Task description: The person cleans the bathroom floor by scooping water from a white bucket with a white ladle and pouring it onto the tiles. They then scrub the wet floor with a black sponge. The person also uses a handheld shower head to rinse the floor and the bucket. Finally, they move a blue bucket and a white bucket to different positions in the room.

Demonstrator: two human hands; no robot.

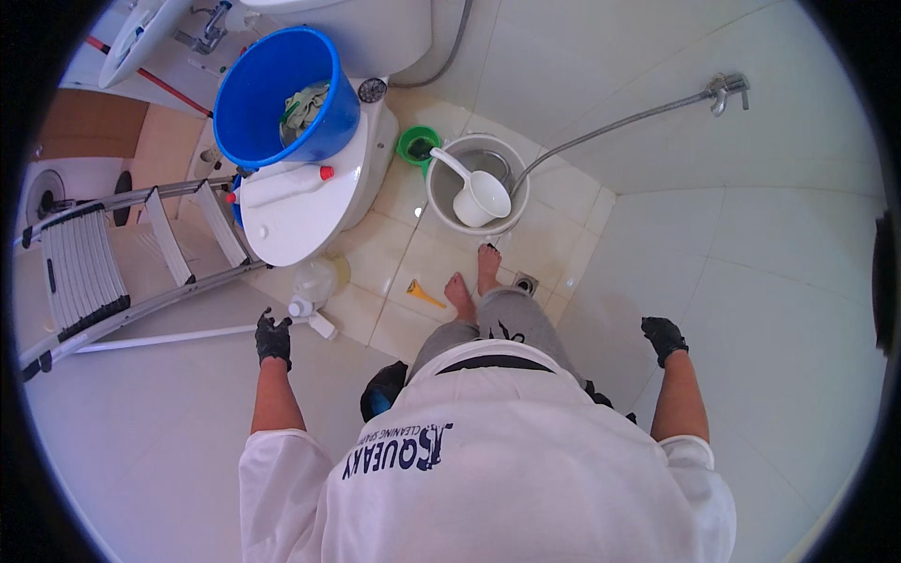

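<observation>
My left hand [272, 341], in a black glove, is raised at the left with thumb and forefinger apart and nothing visible in it. A white pole [176, 338] passes behind it in the view. To the right, my gloved right hand [663, 339] is curled in front of the wall tiles, and no object shows in it. Before my feet stands a pale grey bucket [438, 197] with a white dipper [483, 198] in it. A metal shower hose [612, 127] runs from a wall tap [725, 88] into this bucket.
On the toilet lid [303, 232] stand a blue bucket [246, 91] holding cloths [306, 109] and a lying white bottle [285, 184]. A green dipper [419, 144], yellow tool [422, 293], plastic jug [315, 280] and floor drain [525, 283] are nearby. An aluminium stepladder [165, 236] leans left.
</observation>
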